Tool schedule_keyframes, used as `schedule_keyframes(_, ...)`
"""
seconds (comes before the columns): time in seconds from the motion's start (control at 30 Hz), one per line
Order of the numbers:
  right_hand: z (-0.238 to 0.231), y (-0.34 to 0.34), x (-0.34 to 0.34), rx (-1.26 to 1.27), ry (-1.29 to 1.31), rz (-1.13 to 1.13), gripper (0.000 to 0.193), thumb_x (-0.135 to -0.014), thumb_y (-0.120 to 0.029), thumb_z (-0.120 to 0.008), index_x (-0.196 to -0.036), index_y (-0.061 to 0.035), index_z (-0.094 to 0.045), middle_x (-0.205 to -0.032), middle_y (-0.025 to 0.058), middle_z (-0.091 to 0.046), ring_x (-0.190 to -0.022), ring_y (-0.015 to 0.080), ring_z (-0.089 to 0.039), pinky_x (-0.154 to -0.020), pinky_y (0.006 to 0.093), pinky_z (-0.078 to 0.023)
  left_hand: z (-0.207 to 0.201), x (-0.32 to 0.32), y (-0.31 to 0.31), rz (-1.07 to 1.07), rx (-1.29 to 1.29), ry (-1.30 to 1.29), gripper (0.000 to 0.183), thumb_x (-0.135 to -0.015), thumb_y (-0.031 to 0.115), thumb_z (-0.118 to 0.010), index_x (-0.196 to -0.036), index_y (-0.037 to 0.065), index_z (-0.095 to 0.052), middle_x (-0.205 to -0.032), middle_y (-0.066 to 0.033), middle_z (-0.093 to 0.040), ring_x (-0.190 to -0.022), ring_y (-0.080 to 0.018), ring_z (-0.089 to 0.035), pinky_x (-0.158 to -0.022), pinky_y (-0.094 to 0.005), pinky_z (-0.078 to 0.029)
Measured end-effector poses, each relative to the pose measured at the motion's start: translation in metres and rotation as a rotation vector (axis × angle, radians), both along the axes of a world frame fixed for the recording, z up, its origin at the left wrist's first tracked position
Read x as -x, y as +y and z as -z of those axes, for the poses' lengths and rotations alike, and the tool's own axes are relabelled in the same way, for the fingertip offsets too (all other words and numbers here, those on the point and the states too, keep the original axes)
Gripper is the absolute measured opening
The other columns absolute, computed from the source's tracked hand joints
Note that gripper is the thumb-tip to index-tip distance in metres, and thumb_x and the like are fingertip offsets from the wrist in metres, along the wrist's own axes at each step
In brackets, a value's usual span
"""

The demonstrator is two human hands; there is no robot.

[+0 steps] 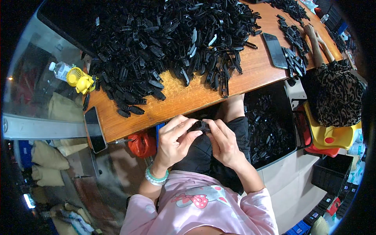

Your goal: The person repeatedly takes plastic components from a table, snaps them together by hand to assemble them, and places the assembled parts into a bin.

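Note:
Between the fingertips of both hands, over my lap and just in front of the table edge, is a small black plastic part [202, 125]. My left hand [172, 143] pinches its left end with thumb and forefinger; a pale green and white bracelet circles that wrist. From the other side my right hand [224, 145] grips the part with bent fingers. The fingertips cover much of it, so its exact kind cannot be told. A large heap of similar black plastic parts [156, 43] covers the wooden table [172, 106] ahead of me.
A phone [95, 129] lies at the table's left end, near a yellow fan [80, 80] and a plastic bottle [59, 70]. Another phone [275, 51] is farther right. Beside my right leg sits a black bin [280, 156] of parts. A co-worker's hands [313, 37] rest right of it.

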State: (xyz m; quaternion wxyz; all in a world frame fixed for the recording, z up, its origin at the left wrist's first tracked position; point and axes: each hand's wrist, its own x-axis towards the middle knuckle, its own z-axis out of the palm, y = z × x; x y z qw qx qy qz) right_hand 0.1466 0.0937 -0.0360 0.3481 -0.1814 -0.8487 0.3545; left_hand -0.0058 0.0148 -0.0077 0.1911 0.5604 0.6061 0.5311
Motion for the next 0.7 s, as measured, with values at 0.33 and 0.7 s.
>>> schedule_keyframes(0.33,-0.001,0.015,0.0,0.114,0.014,-0.147,0.047,-0.074,0.009,-0.059,-0.12,0.0034,-0.048,-0.085,0.0171,-0.052,-0.075,0.0341,-0.055,-0.065,0.0394,-0.047,0.017,0.0,0.009,-0.005,0.005,-0.018,0.023,-0.077,0.001,-0.069,-0.097,-0.007,-0.064,-0.08,-0.0094,-0.059,-0.063,-0.0143,-0.056,-0.057,-0.0244,-0.044)
schedule_keyframes(0.7,0.022,0.009,0.014,0.642,0.374,0.001,0.032,-0.071,-0.007,-0.076,-0.099,0.0011,-0.064,-0.093,0.0083,-0.058,-0.082,0.0154,-0.056,-0.068,0.0248,-0.045,0.019,0.001,0.005,0.04,0.158,-0.527,0.025,-0.082,0.004,-0.067,-0.105,-0.005,-0.065,-0.093,-0.0093,-0.062,-0.057,-0.0074,-0.054,-0.05,-0.0179,-0.042)
